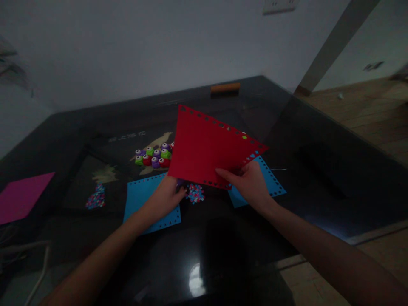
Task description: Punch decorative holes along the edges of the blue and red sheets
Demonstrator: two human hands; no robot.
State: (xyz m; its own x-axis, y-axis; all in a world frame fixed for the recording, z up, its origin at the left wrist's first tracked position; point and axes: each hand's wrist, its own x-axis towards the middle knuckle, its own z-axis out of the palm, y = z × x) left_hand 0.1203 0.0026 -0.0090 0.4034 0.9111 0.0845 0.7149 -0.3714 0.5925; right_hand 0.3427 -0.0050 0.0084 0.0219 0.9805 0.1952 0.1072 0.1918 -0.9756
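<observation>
A sheet of red paper [204, 144], with small shaped holes along several edges, is held tilted above the table. My right hand [250, 182] pinches its lower right side, thumb on top. At the lower left edge, my left hand [168, 193] is closed around a purple paper punch [180, 182], mostly hidden by the fingers and the sheet. Beneath lies a small pile of coloured paper bits [195, 194]. A blue sheet [137, 199] with punched edges rests under my left wrist, and another blue sheet [274, 185] is partly behind my right hand.
Several purple, green and red punches with eye-like tops [153, 157] stand behind the left blue sheet. More paper bits [96, 197] lie to the left, near a pink sheet [25, 197]. An orange-brown roll [225, 88] rests at the dark table's [204, 250] back edge, by the wall.
</observation>
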